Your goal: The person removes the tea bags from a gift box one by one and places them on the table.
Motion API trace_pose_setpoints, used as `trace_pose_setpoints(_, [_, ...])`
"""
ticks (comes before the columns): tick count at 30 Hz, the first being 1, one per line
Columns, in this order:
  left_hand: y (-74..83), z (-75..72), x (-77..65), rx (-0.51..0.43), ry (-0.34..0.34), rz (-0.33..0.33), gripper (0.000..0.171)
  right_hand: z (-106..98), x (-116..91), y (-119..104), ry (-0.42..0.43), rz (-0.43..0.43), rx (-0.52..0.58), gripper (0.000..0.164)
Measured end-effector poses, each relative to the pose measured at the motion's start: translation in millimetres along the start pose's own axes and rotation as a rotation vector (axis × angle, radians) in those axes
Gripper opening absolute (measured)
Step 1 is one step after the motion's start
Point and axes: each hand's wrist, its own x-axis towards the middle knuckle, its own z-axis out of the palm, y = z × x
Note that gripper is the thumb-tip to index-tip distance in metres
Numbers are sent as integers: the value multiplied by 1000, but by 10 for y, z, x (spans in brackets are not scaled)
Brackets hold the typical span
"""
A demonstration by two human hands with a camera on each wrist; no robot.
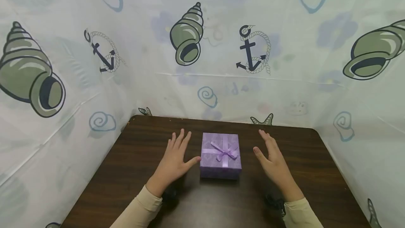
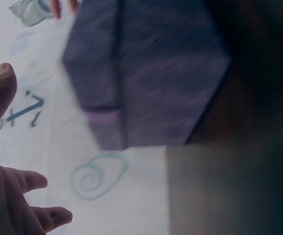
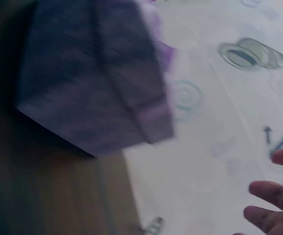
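A purple gift box [image 1: 211, 163] with a lilac ribbon and bow [image 1: 225, 153] on its lid stands on the dark wooden table [image 1: 133, 150]. To its left is my left hand [image 1: 174, 163], fingers spread, the thumb tip close to the box's left side; whether it touches I cannot tell. My right hand [image 1: 276, 164] hovers to the right of the box, apart from it, with fingers extended. Seen from the left wrist, the box [image 2: 151, 83] shows its side and lid seam, fingers [image 2: 29, 181] away from it. The right wrist view shows the box [image 3: 92, 93] and spread fingers [image 3: 271, 196] likewise apart.
A white cloth [image 1: 221, 90] printed with shells and anchors hangs behind the table and along both sides. The table's back edge [image 1: 284, 126] meets this cloth. Dark wrist-worn gear [image 1: 273, 201] shows below the right wrist.
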Motion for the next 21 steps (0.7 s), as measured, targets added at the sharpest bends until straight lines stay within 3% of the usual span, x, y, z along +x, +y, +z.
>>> trace_pose_setpoints(5, [49, 181, -44, -196, -121, -18, 115, 255, -73, -11, -4, -22, 148, 69])
trace_pose_setpoints(11, [54, 345, -78, -439, -237, -54, 125, 506, -105, 27, -45, 60, 380, 71])
trace_pose_setpoints(18, [8, 446, -61, -532, -275, -41, 121, 801, -167, 149, -143, 165, 730, 77])
trace_pose_setpoints(21, [12, 449, -54, -559, -275, -29, 118, 895, -197, 176, -189, 170, 853, 79])
